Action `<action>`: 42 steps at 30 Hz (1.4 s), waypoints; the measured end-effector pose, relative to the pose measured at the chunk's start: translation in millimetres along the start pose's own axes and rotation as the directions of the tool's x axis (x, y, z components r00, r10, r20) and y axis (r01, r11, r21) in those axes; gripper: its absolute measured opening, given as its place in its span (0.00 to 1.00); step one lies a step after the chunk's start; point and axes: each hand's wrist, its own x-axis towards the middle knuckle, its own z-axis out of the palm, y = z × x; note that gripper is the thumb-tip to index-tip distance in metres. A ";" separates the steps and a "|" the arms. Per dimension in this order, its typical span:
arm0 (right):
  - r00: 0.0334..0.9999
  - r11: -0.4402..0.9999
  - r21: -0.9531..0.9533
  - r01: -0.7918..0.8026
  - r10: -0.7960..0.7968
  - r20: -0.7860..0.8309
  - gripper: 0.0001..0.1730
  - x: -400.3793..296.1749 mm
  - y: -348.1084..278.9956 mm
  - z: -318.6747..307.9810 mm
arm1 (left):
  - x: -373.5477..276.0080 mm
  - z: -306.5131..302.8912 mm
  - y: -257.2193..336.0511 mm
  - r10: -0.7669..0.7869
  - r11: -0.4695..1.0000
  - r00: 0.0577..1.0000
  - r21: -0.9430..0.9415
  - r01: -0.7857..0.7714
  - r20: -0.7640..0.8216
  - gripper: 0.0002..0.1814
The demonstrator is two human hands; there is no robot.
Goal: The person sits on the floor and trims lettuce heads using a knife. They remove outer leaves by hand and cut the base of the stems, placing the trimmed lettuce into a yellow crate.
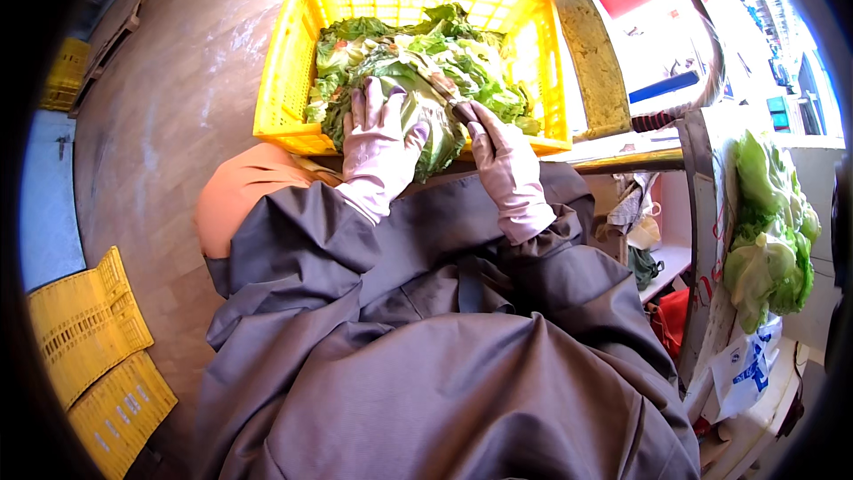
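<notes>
Before me stands a yellow plastic crate [276, 80] heaped with lettuce leaves [460, 47], some browned or wilted. At its near side a larger leafy lettuce head [436, 140] hangs slightly over the rim. My left hand [378, 140], in a pale glove, lies flat on this head with fingers and thumb spread. The matching gloved right hand [503, 163] grips the dark handle of a knife [461, 110]. Its stained blade points up and left across the leaves; the tip is hard to make out.
At right, a worn metal-framed stand [700, 213] has more lettuce [773, 233] beside it and a white plastic bag [746, 367] below. Yellow crates [93, 327] lie on the floor [160, 167] at left. A curved metal frame [593, 47] rises right of the crate.
</notes>
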 end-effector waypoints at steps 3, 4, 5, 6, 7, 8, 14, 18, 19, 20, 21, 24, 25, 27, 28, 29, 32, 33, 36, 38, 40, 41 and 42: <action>0.997 0.926 0.374 0.061 -0.039 -0.066 0.17 10.3 7.2 6.4 | 3.7 1.1 -6.4 -0.018 0.999 1.000 -0.050 0.018 0.007 0.32; 0.998 0.886 0.459 -0.068 0.064 0.023 0.17 10.3 9.6 2.3 | 2.9 0.0 -7.5 -0.010 0.998 1.000 -0.068 0.010 -0.006 0.32; 0.971 0.848 0.474 -0.236 0.187 0.148 0.18 13.1 11.0 -5.0 | 1.4 -2.5 -8.5 0.009 0.997 1.000 -0.078 -0.010 -0.018 0.33; 0.914 0.792 0.461 -0.400 0.308 0.264 0.20 16.0 13.1 -13.4 | 2.7 -3.4 -8.0 0.004 0.996 1.000 -0.093 -0.004 -0.001 0.33; 0.823 0.723 0.410 -0.556 0.411 0.392 0.21 21.7 12.7 -22.1 | 4.3 -3.9 -7.6 -0.001 0.994 1.000 -0.107 0.003 0.017 0.33; 0.826 0.706 0.439 -0.555 0.407 0.389 0.25 24.9 11.2 -25.1 | 5.0 -4.2 -7.5 -0.004 0.994 1.000 -0.111 0.006 0.018 0.34; 0.679 0.480 0.502 -0.720 0.337 0.652 0.30 56.7 23.5 -58.1 | 16.3 -12.9 1.8 -0.030 0.995 0.998 -0.096 0.034 0.049 0.37; 0.735 0.404 0.621 -0.672 0.264 0.624 0.33 72.5 51.1 -72.8 | 28.1 -27.8 11.0 -0.028 0.997 0.991 -0.073 0.038 0.132 0.38; 0.756 0.377 0.656 -0.654 0.315 0.573 0.33 78.0 57.5 -74.1 | 30.3 -32.7 15.7 -0.047 0.997 0.985 -0.054 0.056 0.163 0.39; 0.732 0.338 0.656 -0.675 0.414 0.541 0.32 86.3 74.5 -66.7 | 31.3 -33.1 15.3 -0.064 0.997 0.982 -0.036 0.072 0.176 0.40; 0.739 0.402 0.641 -0.654 0.523 0.425 0.30 94.1 86.6 -65.3 | 34.0 -36.3 20.5 -0.092 0.993 0.974 -0.050 0.104 0.205 0.40; 0.770 0.763 0.191 -0.617 0.636 -0.049 0.25 118.2 126.1 -51.5 | 39.3 -34.8 23.2 -0.062 0.990 0.978 -0.112 0.086 0.199 0.40; 0.863 0.889 -0.084 -0.450 0.408 -0.299 0.23 117.9 163.6 -40.0 | 41.2 -32.0 25.4 -0.041 0.989 0.979 -0.131 0.068 0.201 0.40; 0.869 0.890 -0.143 -0.433 0.369 -0.330 0.22 139.0 178.9 -28.2 | 40.8 -28.4 18.8 -0.048 0.980 0.987 -0.183 0.076 0.154 0.40; 0.878 0.858 -0.237 -0.455 0.388 -0.279 0.21 147.2 160.7 -38.9 | 42.4 -29.3 19.4 -0.052 0.978 0.987 -0.191 0.081 0.154 0.40; 0.889 0.858 -0.272 -0.435 0.363 -0.278 0.21 152.8 160.7 -38.1 | 42.9 -29.9 19.4 -0.054 0.976 0.986 -0.200 0.085 0.155 0.40; 0.889 0.814 -0.359 -0.457 0.398 -0.229 0.21 171.8 183.4 -28.6 | 43.3 -27.5 18.8 -0.031 0.978 0.988 -0.197 0.061 0.152 0.40; 0.886 0.804 -0.372 -0.464 0.418 -0.203 0.21 176.1 184.6 -29.1 | 41.7 -25.2 15.4 -0.026 0.979 0.987 -0.197 0.057 0.157 0.40; 0.837 0.795 -0.272 -0.542 0.539 -0.092 0.21 188.2 193.3 -25.8 | 43.2 -30.5 19.2 -0.048 0.974 0.978 -0.207 0.091 0.202 0.39; 0.793 0.761 -0.280 -0.585 0.610 0.002 0.22 198.3 200.7 -23.5 | 43.4 -30.5 18.9 -0.032 0.984 0.978 -0.166 0.067 0.208 0.37; 0.806 0.763 -0.301 -0.573 0.592 -0.034 0.23 199.5 204.1 -19.4 | 41.9 -25.9 13.8 -0.042 0.984 0.976 -0.162 0.078 0.216 0.40; 0.812 0.763 -0.312 -0.566 0.582 -0.051 0.24 199.8 205.4 -17.9 | 42.4 -24.0 12.6 -0.048 0.984 0.974 -0.160 0.084 0.219 0.41; 0.796 0.753 -0.314 -0.578 0.605 -0.013 0.28 201.0 203.2 -20.6 | 44.2 -25.4 14.2 -0.055 0.977 0.973 -0.190 0.100 0.226 0.40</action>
